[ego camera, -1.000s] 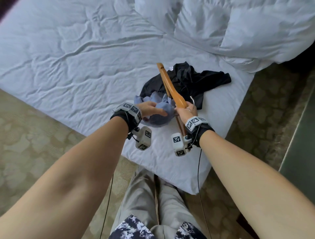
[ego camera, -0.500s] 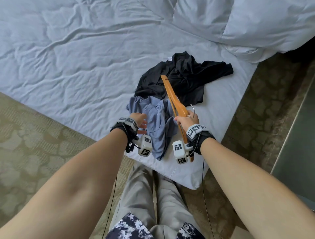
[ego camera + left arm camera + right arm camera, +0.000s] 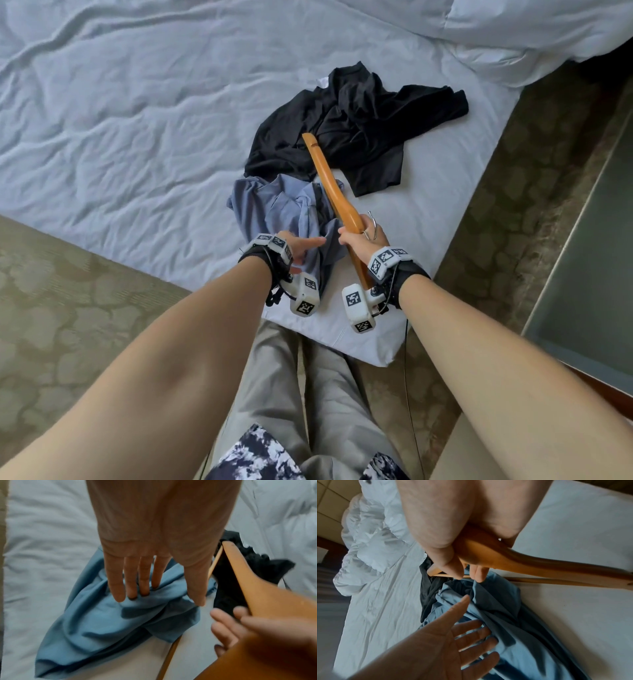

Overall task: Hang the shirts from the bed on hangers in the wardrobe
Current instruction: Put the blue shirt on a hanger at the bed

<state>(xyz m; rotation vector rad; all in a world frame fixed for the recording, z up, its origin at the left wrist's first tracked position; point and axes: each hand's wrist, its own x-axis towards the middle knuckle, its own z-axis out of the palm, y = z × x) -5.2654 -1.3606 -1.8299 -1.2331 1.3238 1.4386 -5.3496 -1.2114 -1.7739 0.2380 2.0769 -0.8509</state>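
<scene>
left hand (image 3: 154,555) reaching flat-fingered onto blue shirt (image 3: 274,209), frame centre | right hand (image 3: 359,240) gripping hanger (image 3: 329,178) | should find collar first

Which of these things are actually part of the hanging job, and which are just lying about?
Part of the job:
blue shirt
black shirt
wooden hanger, gripped by the right hand
left hand, open at the blue shirt

Just there:
bed
duvet
carpet

Rumpled white duvet (image 3: 513,31), patterned carpet (image 3: 68,291)
</scene>
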